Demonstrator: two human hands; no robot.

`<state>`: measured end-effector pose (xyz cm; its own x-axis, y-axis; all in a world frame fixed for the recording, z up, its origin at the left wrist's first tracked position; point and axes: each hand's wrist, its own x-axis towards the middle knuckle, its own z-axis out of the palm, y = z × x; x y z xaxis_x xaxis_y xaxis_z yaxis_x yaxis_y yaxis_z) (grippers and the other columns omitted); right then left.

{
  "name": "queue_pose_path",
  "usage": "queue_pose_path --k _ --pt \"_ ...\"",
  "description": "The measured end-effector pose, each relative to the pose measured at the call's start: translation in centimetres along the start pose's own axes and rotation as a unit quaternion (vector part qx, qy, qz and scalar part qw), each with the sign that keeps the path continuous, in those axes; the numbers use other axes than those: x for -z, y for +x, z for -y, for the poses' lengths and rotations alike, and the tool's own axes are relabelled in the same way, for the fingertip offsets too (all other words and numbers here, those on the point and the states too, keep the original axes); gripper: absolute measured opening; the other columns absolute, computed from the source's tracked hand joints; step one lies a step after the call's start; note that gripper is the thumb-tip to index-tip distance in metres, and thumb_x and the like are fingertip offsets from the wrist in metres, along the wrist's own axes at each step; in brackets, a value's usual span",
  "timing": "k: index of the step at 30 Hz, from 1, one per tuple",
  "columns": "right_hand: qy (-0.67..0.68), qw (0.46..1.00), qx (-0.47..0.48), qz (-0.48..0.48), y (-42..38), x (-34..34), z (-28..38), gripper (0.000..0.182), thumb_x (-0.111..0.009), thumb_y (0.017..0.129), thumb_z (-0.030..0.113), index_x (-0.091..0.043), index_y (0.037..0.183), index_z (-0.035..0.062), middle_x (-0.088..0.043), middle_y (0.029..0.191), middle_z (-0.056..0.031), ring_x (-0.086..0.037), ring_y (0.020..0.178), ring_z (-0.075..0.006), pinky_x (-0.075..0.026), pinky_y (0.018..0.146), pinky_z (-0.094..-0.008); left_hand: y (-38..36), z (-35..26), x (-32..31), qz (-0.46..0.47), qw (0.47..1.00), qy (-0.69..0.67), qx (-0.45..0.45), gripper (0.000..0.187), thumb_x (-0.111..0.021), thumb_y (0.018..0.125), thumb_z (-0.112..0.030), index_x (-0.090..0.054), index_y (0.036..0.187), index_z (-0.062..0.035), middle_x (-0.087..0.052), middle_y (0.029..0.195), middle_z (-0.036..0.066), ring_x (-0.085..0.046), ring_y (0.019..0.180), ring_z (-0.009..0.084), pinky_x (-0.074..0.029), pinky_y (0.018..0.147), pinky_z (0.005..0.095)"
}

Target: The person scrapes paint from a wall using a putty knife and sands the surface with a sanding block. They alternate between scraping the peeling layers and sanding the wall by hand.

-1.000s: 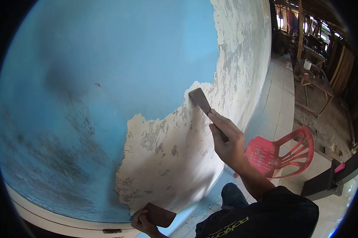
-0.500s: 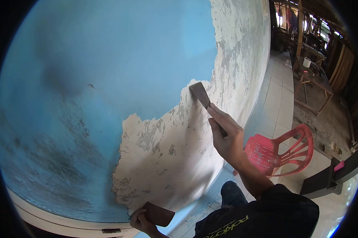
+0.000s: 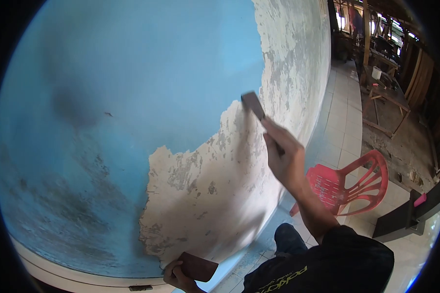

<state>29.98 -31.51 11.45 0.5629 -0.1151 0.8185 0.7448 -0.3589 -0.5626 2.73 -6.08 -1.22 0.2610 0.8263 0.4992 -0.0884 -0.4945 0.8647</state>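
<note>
My right hand [image 3: 287, 155] grips a scraper [image 3: 252, 104] by its handle. The scraper's flat blade lies at the edge between blue paint [image 3: 181, 73] and the bare, patchy part of the wall [image 3: 205, 195]. Low in the view, my left hand [image 3: 177, 277] is closed around the edge of a dark brown flat plate [image 3: 198, 267], close to the lower border of the bare patch. Dark smudges mark the blue paint at the left.
A red plastic chair [image 3: 327, 188] stands on the tiled floor [image 3: 339, 122] right of my arm. Beyond are a wooden table [image 3: 390, 95] with a white container [image 3: 376, 73], a dark post [image 3: 400, 219] and leaning boards [image 3: 417, 78].
My right hand and the scraper have shifted slightly right, and the blade has moved up a little along the paint edge. My left hand with the plate sits slightly lower and further right.
</note>
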Motion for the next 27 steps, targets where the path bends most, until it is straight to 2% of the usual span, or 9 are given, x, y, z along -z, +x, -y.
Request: queue_pose_path --k 2,3,6,10,13,19,22,25,27 --pt "0.010 0.998 -0.054 0.010 1.2 0.4 0.2 0.027 -0.065 0.091 -0.003 -0.070 0.118 0.0010 -0.068 0.119 -0.0226 -0.074 0.091 -0.0247 -0.057 0.065 -0.0284 -0.2 -0.3 0.2 0.007 1.000 0.008 0.003 0.021 -0.055 0.077 -0.015 -0.066 0.067 0.0004 -0.062 0.070 0.006 -0.058 0.070 0.0199 -0.044 0.069 0.0342" --pt "0.001 0.999 0.031 -0.023 0.8 0.1 -0.9 0.027 -0.065 0.092 -0.002 -0.070 0.118 0.0019 -0.069 0.120 -0.0215 -0.075 0.088 -0.0228 -0.056 0.061 -0.0268 0.0 0.0 0.6 0.021 1.000 0.015 0.010 0.021 -0.055 0.077 -0.015 -0.067 0.068 0.0002 -0.062 0.071 0.006 -0.058 0.070 0.0197 -0.044 0.070 0.0341" --pt "-0.016 0.999 0.031 -0.002 -1.7 -0.1 -1.0 0.027 -0.065 0.093 -0.001 -0.071 0.119 0.0033 -0.069 0.121 -0.0193 -0.074 0.084 -0.0203 -0.054 0.058 -0.0247 0.3 0.4 0.5 0.022 1.000 -0.002 0.016 0.021 -0.055 0.077 -0.015 -0.066 0.068 -0.0001 -0.062 0.072 0.006 -0.058 0.072 0.0195 -0.044 0.071 0.0340" --pt "0.007 1.000 -0.024 0.013 -1.4 0.3 -0.8 0.027 -0.065 0.093 -0.001 -0.071 0.119 0.0031 -0.070 0.119 -0.0192 -0.074 0.086 -0.0189 -0.055 0.059 -0.0247 -0.1 0.2 0.1 0.013 0.999 -0.026 0.026 0.021 -0.055 0.077 -0.015 -0.067 0.068 0.0002 -0.062 0.071 0.006 -0.058 0.072 0.0193 -0.044 0.071 0.0333" --pt "0.039 0.996 -0.070 0.029 -1.3 1.0 0.1 0.026 -0.066 0.092 -0.001 -0.071 0.118 0.0024 -0.070 0.119 -0.0195 -0.073 0.087 -0.0175 -0.055 0.062 -0.0247 -0.3 -1.3 -0.4 0.002 1.000 0.016 0.014 0.021 -0.054 0.077 -0.014 -0.066 0.067 0.0009 -0.062 0.072 0.005 -0.058 0.072 0.0193 -0.044 0.071 0.0334" --pt "0.038 0.998 -0.050 0.013 -2.0 0.6 -1.6 0.023 -0.068 0.091 0.001 -0.071 0.114 0.0001 -0.070 0.119 -0.0188 -0.072 0.092 -0.0176 -0.056 0.070 -0.0268 -0.1 -0.3 0.2 0.028 0.999 -0.007 0.029 0.021 -0.055 0.078 -0.013 -0.067 0.068 0.0011 -0.063 0.072 0.007 -0.058 0.071 0.0194 -0.044 0.071 0.0334" --pt "0.070 0.989 -0.122 0.046 -1.6 1.6 -0.8 0.024 -0.068 0.091 0.002 -0.071 0.115 0.0001 -0.069 0.121 -0.0185 -0.071 0.094 -0.0164 -0.056 0.071 -0.0271 -0.3 -0.8 -0.4 -0.007 1.000 -0.004 0.014 0.021 -0.055 0.077 -0.013 -0.067 0.067 0.0012 -0.063 0.070 0.008 -0.058 0.068 0.0196 -0.044 0.070 0.0331" --pt "0.092 0.983 -0.146 0.068 -1.6 2.2 -0.9 0.030 -0.066 0.091 0.000 -0.068 0.121 0.0011 -0.070 0.118 -0.0157 -0.069 0.088 -0.0130 -0.054 0.067 -0.0253 -0.1 -0.4 -0.1 0.019 1.000 -0.004 0.016 0.021 -0.055 0.077 -0.012 -0.067 0.067 0.0013 -0.064 0.071 0.008 -0.058 0.069 0.0197 -0.044 0.071 0.0334" --pt "0.159 0.972 -0.153 0.085 -1.9 2.4 -1.5 0.034 -0.062 0.090 -0.002 -0.066 0.124 0.0017 -0.071 0.113 -0.0123 -0.065 0.081 -0.0111 -0.052 0.064 -0.0242 -0.1 -0.4 0.0 0.021 1.000 -0.002 0.017 0.021 -0.054 0.076 -0.012 -0.068 0.068 0.0015 -0.065 0.071 0.008 -0.059 0.070 0.0200 -0.045 0.071 0.0336"
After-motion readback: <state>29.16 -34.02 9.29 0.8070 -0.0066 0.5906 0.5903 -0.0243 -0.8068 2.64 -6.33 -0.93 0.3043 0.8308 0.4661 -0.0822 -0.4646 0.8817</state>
